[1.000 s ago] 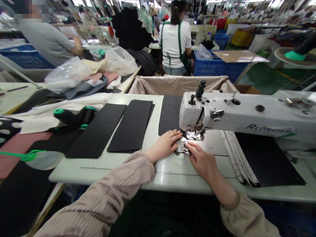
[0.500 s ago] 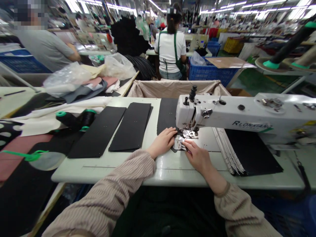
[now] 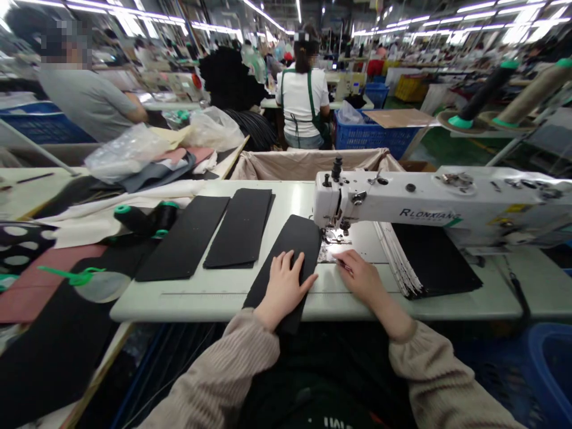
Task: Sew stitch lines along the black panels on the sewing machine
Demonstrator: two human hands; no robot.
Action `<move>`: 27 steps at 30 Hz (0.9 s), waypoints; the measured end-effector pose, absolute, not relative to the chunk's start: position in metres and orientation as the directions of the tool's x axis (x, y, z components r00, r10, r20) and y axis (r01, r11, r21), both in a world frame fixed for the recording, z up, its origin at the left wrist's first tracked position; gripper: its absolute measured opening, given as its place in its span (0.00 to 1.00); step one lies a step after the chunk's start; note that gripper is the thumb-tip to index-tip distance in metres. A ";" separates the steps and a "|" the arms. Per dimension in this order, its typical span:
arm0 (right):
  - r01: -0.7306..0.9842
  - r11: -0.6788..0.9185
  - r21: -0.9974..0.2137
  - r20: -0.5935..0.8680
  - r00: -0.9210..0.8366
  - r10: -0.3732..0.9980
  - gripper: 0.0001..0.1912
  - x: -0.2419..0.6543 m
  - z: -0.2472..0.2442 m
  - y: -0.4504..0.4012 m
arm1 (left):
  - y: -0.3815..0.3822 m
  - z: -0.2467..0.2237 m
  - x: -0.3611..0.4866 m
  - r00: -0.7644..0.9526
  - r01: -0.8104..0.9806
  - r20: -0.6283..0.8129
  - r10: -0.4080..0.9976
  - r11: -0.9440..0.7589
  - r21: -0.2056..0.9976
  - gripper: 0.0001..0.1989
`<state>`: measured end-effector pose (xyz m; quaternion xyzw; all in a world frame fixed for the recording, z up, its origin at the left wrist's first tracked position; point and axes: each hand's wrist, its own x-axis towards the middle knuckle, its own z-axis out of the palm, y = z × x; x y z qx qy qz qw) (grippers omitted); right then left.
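Note:
My left hand [image 3: 286, 283] lies flat with fingers spread on a black fabric panel [image 3: 292, 235]. The panel lies slantwise left of the needle, its near end hanging past the table's front edge. My right hand [image 3: 360, 277] is closed beside the needle plate [image 3: 364, 244], its fingertips curled round something small and dark that I cannot make out. Above both hands is the head of a white sewing machine [image 3: 379, 196], its lamp lighting the presser foot [image 3: 333, 237]. The panel's right edge is close to the foot.
Two piles of black panels [image 3: 183, 238] [image 3: 241, 229] lie on the left of the table. A stack of black pieces with pale edges [image 3: 433, 262] is under the machine arm. Thread cones [image 3: 134, 219], a fabric-lined bin [image 3: 308, 161] and co-workers [image 3: 304, 98] are beyond.
The black panel has come out from beside the presser foot toward me and turned slantwise. My left hand has moved back with it and spread its fingers. My right hand stays near the needle plate.

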<state>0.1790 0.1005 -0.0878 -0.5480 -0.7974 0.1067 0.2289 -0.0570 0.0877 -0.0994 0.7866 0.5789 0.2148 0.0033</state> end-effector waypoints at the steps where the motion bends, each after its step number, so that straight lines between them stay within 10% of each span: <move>1: 0.810 0.377 -0.450 0.241 -0.297 0.924 0.17 0.186 -0.086 0.092 | 0.065 -0.101 -0.065 0.258 0.913 0.309 0.915 -0.336 0.233 0.32; 10: 0.650 0.049 -0.758 0.075 0.013 0.997 0.18 0.235 -0.097 0.012 | -0.005 -0.084 -0.098 0.521 0.812 0.007 0.854 -0.498 0.304 0.34; 27: 0.868 -0.025 -0.495 -0.047 0.001 0.999 0.12 0.243 -0.113 -0.041 | 0.029 -0.112 0.045 0.623 0.659 0.270 0.735 -0.678 0.327 0.07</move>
